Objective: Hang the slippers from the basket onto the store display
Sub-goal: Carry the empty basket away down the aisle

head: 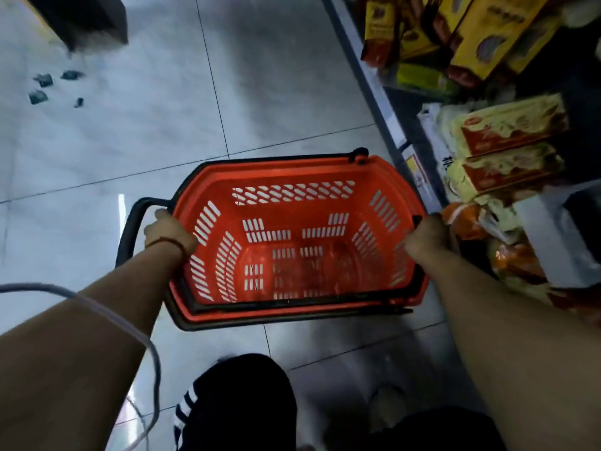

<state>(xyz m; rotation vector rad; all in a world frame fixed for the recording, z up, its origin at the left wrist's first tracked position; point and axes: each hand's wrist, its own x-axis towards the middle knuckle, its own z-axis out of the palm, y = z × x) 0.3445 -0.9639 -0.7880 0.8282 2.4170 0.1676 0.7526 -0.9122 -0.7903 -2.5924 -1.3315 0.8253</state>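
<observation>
Left hand (169,234) and right hand (427,240) each grip the empty red basket (292,175) by its sides; best carried level, clear of the shelf (374,83).

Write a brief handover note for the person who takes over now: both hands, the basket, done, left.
Left hand grips the orange basket at its left edge; right hand grips its right edge.
The basket is beside the food shelf, and nothing lies inside it.
No slippers or slipper display are in view.
Done: basket looks emptied.
Left: confirm the slippers hang on the display.
</observation>
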